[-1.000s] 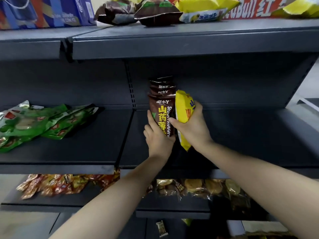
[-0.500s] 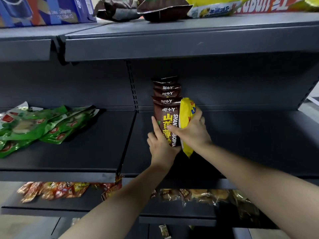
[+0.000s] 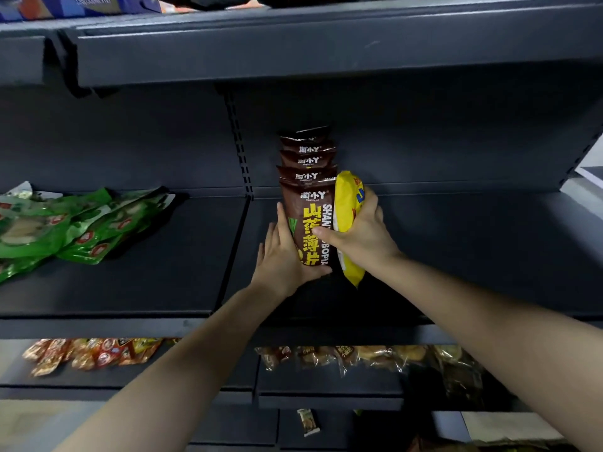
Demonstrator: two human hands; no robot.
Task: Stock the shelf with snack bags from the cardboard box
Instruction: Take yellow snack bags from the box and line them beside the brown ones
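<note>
A row of several brown snack bags (image 3: 308, 203) stands upright on the dark middle shelf (image 3: 456, 256), one behind another. My left hand (image 3: 284, 256) rests against the left side and base of the front brown bag, fingers straight. My right hand (image 3: 362, 230) grips a yellow snack bag (image 3: 347, 203), held upright against the right side of the brown row, with its thumb across the front brown bag. The cardboard box is out of view.
Green snack bags (image 3: 75, 223) lie flat at the left of the middle shelf. The lower shelf holds orange packets (image 3: 91, 353) and clear bags of baked goods (image 3: 375, 357). The upper shelf (image 3: 326, 44) overhangs the hands. A small packet (image 3: 308, 422) lies below.
The camera has tipped downward and the view has drawn closer. Both hands stay at the brown row, and the yellow bag sits tighter against its right side.
</note>
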